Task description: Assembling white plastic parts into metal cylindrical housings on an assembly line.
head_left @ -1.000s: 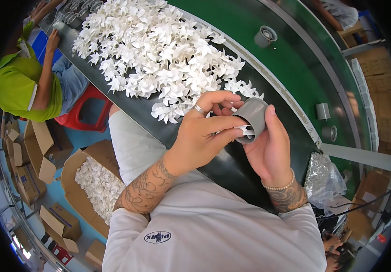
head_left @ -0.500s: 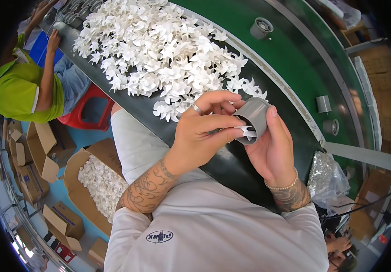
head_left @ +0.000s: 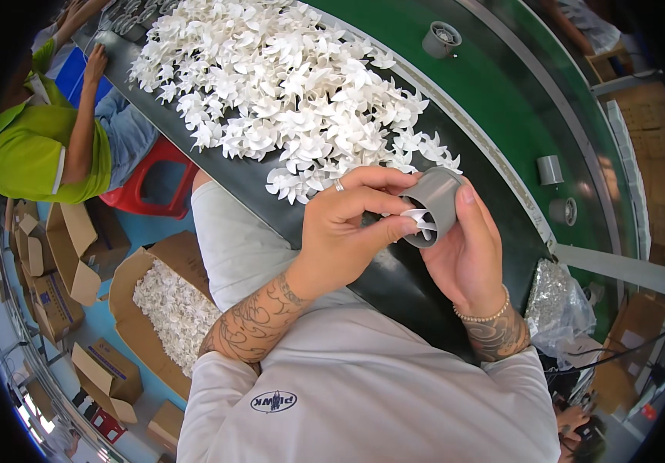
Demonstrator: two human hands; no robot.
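Note:
My right hand (head_left: 471,239) is wrapped round a grey plastic cylinder (head_left: 442,197), its open end turned toward my left hand. Between the thumb and fingers of my left hand (head_left: 352,228) is a white fan blade wheel (head_left: 419,219), partly inside the cylinder's mouth. The far fingers of the left hand also touch the cylinder's rim. How deep the fan wheel sits is hidden by the wall and my fingers. Just beyond my hands, a big pile of the same white fan wheels (head_left: 286,92) covers the dark worktop (head_left: 402,282).
Grey cylinders (head_left: 441,38) stand and lie on the green conveyor belt (head_left: 494,92) beyond a metal rail. A carton of white parts (head_left: 174,309) is at my left. A co-worker in a green shirt (head_left: 47,154) sits on a red stool (head_left: 155,181). A clear plastic bag (head_left: 556,309) lies right.
The white fan wheel has turned slightly in the cylinder's mouth, showing more of its blades. Both hands keep nearly the same place and grip.

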